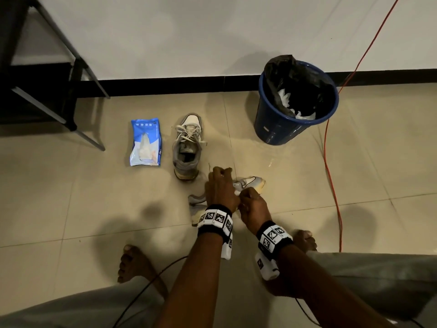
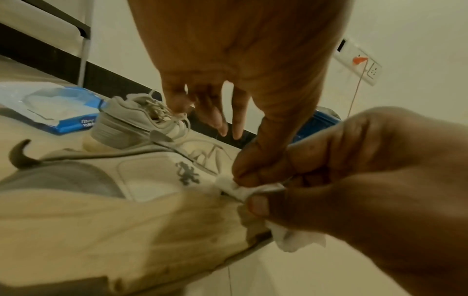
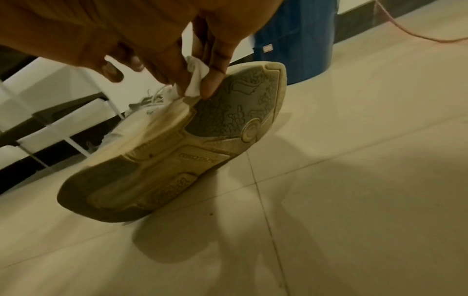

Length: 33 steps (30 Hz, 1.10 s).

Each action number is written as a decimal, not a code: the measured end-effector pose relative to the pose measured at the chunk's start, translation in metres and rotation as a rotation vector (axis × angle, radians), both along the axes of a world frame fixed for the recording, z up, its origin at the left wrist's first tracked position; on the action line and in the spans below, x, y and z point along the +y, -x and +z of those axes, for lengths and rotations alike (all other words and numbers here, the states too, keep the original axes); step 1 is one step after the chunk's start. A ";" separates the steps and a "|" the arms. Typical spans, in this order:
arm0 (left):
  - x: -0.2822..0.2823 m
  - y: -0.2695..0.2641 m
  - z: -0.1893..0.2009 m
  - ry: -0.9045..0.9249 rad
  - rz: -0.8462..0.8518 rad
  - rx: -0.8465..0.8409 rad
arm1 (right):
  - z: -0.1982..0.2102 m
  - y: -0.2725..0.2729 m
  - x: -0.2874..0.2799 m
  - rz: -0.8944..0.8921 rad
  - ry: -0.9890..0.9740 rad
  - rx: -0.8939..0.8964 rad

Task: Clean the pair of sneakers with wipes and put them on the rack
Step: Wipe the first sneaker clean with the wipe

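One grey-and-white sneaker (image 1: pixel 254 182) lies on its side on the floor tiles, its worn sole (image 3: pixel 192 140) turned toward my right. My right hand (image 1: pixel 251 204) pinches a folded white wipe (image 3: pixel 196 84) between thumb and fingers and holds it against the sole's edge near the forefoot. My left hand (image 1: pixel 220 185) hovers over the upper (image 2: pixel 152 174). Its fingers (image 2: pixel 220 124) hang loosely, and its thumb touches the shoe beside the wipe (image 2: pixel 238 190). The second sneaker (image 1: pixel 188 147) stands upright just beyond, laces loose.
A blue pack of wipes (image 1: pixel 146 142) lies left of the upright sneaker. A blue bin (image 1: pixel 261 86) lined with a black bag holds used wipes at the right. The dark metal rack (image 1: pixel 47 91) stands at the far left. An orange cable (image 1: pixel 331 174) runs along the right. My bare feet (image 1: pixel 134 261) flank the spot.
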State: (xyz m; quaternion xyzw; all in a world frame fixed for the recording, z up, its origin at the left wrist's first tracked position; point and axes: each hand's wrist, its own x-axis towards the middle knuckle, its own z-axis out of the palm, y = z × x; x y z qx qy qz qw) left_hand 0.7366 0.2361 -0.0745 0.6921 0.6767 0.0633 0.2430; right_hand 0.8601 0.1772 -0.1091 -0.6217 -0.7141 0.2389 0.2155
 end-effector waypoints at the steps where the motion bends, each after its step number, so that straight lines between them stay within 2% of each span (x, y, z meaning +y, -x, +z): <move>1: 0.001 -0.003 -0.002 0.061 -0.055 -0.021 | 0.001 -0.001 -0.002 0.020 0.013 0.006; 5: -0.001 -0.003 -0.015 0.284 -0.199 0.024 | 0.009 -0.009 -0.002 0.215 0.063 -0.055; 9: -0.002 -0.006 -0.015 0.373 -0.258 0.034 | 0.015 -0.011 0.005 0.210 0.097 -0.176; 11: -0.006 -0.005 -0.014 0.338 -0.265 0.055 | 0.016 -0.014 0.009 0.197 0.101 -0.244; 13: -0.007 -0.002 -0.016 0.267 -0.267 0.073 | 0.015 -0.031 0.020 0.030 0.110 -0.255; 16: -0.004 0.001 -0.019 0.210 -0.255 0.051 | 0.015 -0.057 0.032 -0.347 0.144 -0.093; 18: 0.000 0.002 -0.022 0.198 -0.234 -0.002 | 0.015 -0.054 0.029 -0.422 0.145 0.000; 19: 0.002 0.003 -0.022 0.195 -0.225 -0.021 | 0.016 -0.047 0.025 -0.382 0.126 0.008; 21: 0.005 0.004 -0.023 0.209 -0.212 -0.039 | 0.013 -0.030 0.015 -0.160 0.076 -0.036; 23: 0.005 0.005 -0.024 0.224 -0.214 -0.040 | 0.007 -0.019 0.006 0.116 0.051 -0.171; 24: 0.004 0.004 -0.024 0.225 -0.220 -0.039 | 0.005 -0.019 0.009 0.177 0.046 -0.219; 25: 0.003 0.004 -0.024 0.225 -0.223 -0.043 | 0.007 -0.021 0.013 0.146 0.053 -0.222; 29: 0.001 0.005 -0.025 0.213 -0.222 -0.049 | 0.009 -0.037 0.031 -0.359 0.072 -0.113; 31: -0.002 0.003 -0.026 0.205 -0.222 -0.045 | 0.011 -0.029 0.024 -0.352 0.042 -0.121; 33: -0.003 0.002 -0.028 0.211 -0.211 -0.045 | 0.013 -0.015 0.011 -0.148 -0.001 -0.124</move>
